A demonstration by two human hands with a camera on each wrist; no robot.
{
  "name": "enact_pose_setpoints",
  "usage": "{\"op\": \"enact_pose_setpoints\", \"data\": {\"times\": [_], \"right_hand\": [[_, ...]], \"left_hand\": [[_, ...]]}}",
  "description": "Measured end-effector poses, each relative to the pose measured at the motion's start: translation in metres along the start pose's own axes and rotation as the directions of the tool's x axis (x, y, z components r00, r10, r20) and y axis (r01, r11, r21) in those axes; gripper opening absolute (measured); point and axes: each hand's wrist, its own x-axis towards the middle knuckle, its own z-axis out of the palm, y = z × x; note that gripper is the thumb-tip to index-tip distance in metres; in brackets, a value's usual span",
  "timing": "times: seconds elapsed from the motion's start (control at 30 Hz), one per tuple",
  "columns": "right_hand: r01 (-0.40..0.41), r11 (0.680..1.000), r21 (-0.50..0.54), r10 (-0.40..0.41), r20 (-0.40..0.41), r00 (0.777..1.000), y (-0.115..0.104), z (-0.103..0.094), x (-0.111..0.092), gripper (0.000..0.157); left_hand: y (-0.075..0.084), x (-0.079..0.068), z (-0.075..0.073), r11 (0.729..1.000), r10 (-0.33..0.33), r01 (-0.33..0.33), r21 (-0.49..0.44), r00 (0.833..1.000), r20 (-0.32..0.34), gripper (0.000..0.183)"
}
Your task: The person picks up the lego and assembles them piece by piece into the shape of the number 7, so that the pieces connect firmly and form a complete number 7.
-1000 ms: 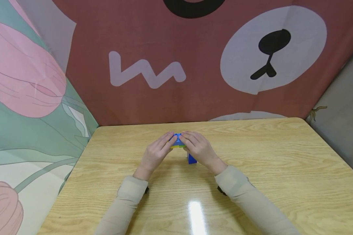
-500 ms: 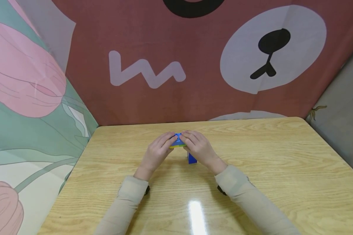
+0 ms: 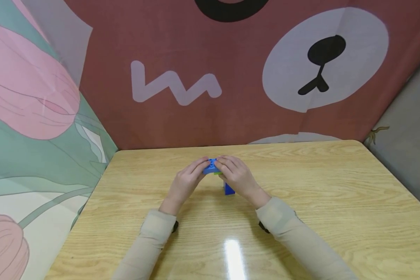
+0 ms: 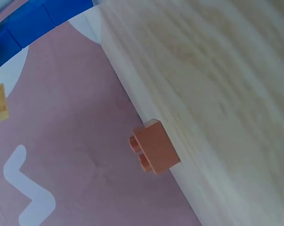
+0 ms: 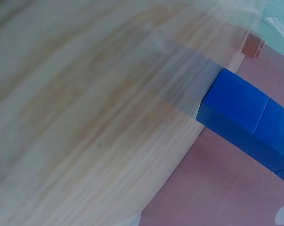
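Left hand [image 3: 185, 181] and right hand [image 3: 238, 177]: grip pinching one light-blue studded brick [image 3: 210, 170]. On table [image 3: 311, 186]: upright dark-blue brick column [image 5: 236, 101]; orange brick [image 4: 156, 147].

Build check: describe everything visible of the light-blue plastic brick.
The light-blue, plastic-looking brick has round studs on top and a plain near side. Roughly level, it is gripped by the left hand and right hand, which hide its ends. A lime-green piece shows under its right part; support hidden.
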Motion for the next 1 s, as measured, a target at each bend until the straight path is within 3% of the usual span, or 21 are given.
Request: {"op": "enact_pose_setpoints", "data": {"times": [0.07,0.17,0.27,0.5,0.73,0.87,1.0], "right_hand": [[-0.005,1.000,-0.001,0.005,0.003,1.000,-0.0004,0.0002,-0.0001,0.054],[-0.015,1.000,0.001,0.015,0.013,1.000,-0.0010,0.0004,-0.0005,0.056],[-0.022,1.000,0.000,0.022,0.019,1.000,-0.0012,0.0008,-0.0002,0.056],[-0.016,1.000,-0.017,0.017,0.022,1.000,-0.0016,-0.0002,0.0017,0.052],[-0.026,1.000,-0.013,0.027,0.033,0.999,-0.0012,-0.0005,0.0008,0.053],[-0.040,0.999,-0.001,0.040,0.038,0.998,-0.0012,0.0000,-0.0006,0.055],[-0.048,0.999,0.005,0.048,0.054,0.997,-0.0019,-0.0001,-0.0010,0.056]], "left_hand": [[0.0002,-0.0012,-0.0002,1.000,-0.027,0.027,-0.012,1.000,0.011,0.026],[0.0006,-0.0034,-0.0016,0.997,-0.072,0.073,-0.015,0.997,0.037,0.051],[0.0004,-0.0060,-0.0043,0.994,-0.110,0.111,-0.006,0.992,0.067,0.055],[-0.0013,-0.0095,-0.0090,0.994,-0.109,0.110,-0.022,0.993,0.045,0.032],[0.0001,-0.0103,-0.0098,0.995,-0.099,0.099,0.014,0.992,0.073,0.034],[0.0040,-0.0100,-0.0097,0.970,-0.209,0.222,-0.097,0.970,0.125,0.030],[0.0082,-0.0080,-0.0082,0.887,-0.360,0.394,-0.239,0.917,0.174,0.026]]}}
